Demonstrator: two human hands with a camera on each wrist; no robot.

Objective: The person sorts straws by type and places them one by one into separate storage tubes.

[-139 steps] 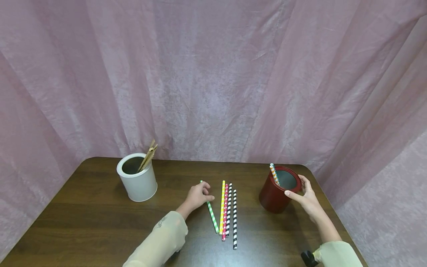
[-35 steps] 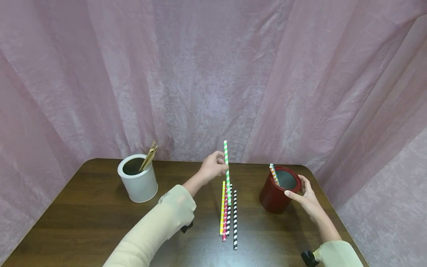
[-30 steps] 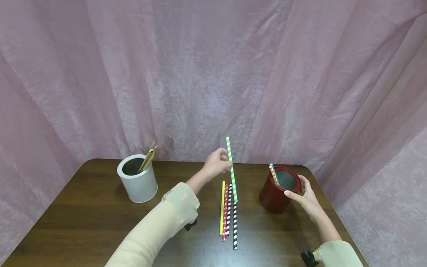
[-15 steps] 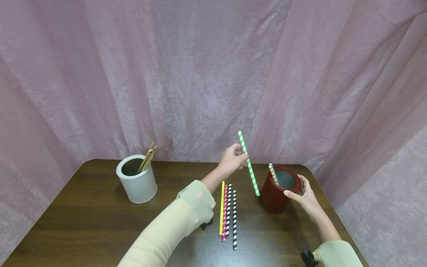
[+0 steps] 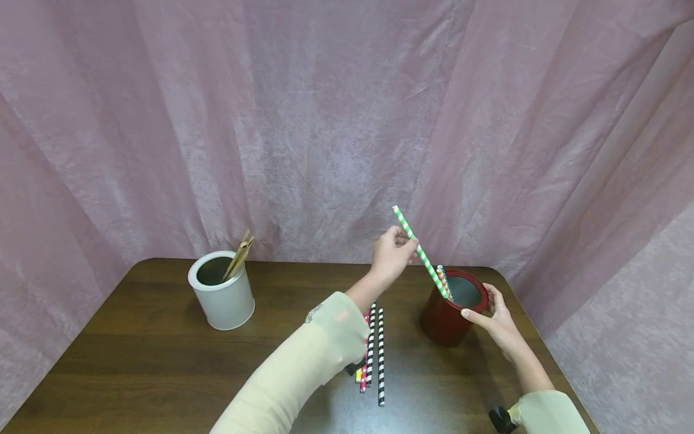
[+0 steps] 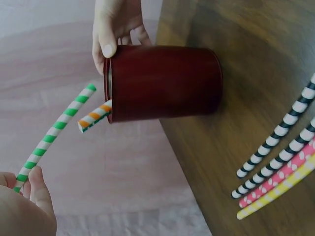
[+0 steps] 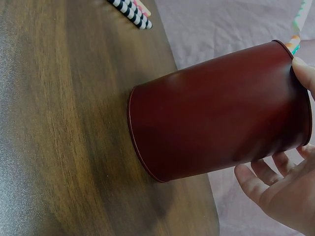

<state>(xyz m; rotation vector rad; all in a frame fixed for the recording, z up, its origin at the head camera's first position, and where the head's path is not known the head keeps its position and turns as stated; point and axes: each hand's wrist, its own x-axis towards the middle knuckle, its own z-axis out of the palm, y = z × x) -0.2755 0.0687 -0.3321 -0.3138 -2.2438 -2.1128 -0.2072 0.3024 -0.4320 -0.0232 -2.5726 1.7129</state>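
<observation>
In the head view my left hand [image 5: 391,256] pinches a green-and-white striped paper straw [image 5: 431,270] near its upper middle. The straw slants down to the right, its lower end overlapping the near-left rim of a dark red can [image 5: 446,319]. From the left wrist view, that end hangs just outside the can's mouth. My right hand [image 5: 500,316] grips the upright can at its rim, thumb in front and fingers behind. An orange-striped straw [image 6: 93,117] and a teal one lean out of the can. Below my left forearm lie black-striped straws [image 5: 381,361], partly hidden.
A pink dotted straw [image 6: 278,178] and a yellow one [image 6: 275,191] lie beside the black-striped ones. A white can [image 5: 228,307] holding thin wooden sticks [image 5: 238,260] stands on the brown table [image 5: 135,343] at left. A pink curtain [image 5: 336,132] hangs behind.
My left hand has picked the green striped straw up off the table and carried it right, to the red can, tilting it. My right hand keeps its grip on the can.
</observation>
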